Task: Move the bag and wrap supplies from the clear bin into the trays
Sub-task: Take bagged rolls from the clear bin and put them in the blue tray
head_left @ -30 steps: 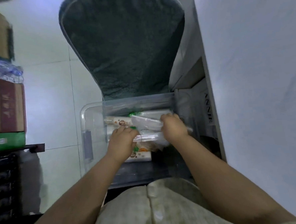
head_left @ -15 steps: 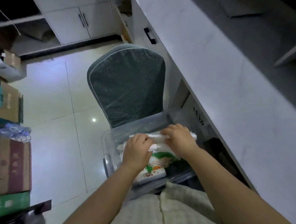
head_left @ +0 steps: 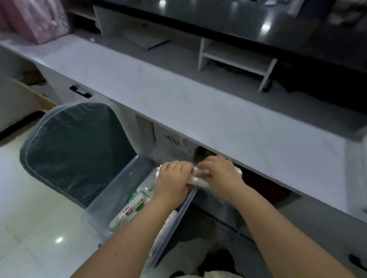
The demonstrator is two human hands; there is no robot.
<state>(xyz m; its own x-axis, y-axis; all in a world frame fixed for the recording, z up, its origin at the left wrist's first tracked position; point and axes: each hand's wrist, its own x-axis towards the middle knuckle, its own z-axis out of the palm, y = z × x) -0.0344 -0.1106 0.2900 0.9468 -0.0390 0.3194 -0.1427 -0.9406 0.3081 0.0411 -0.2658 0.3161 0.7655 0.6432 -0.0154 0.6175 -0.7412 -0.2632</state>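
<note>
Evidently both the left hand (head_left: pixel 172 179) and right hand (head_left: pixel 220 175) are closing their fingers around a roll of plastic bags (head_left: pixel 197 179) above the clear bin's (head_left: pixel 117 191) rim, which is looking light, soft and slippery, best gripped near both ends

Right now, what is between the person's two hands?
In the head view, a white roll of plastic bags or wrap spans the gap between the left hand and right hand, above the clear bin's rim.
</note>
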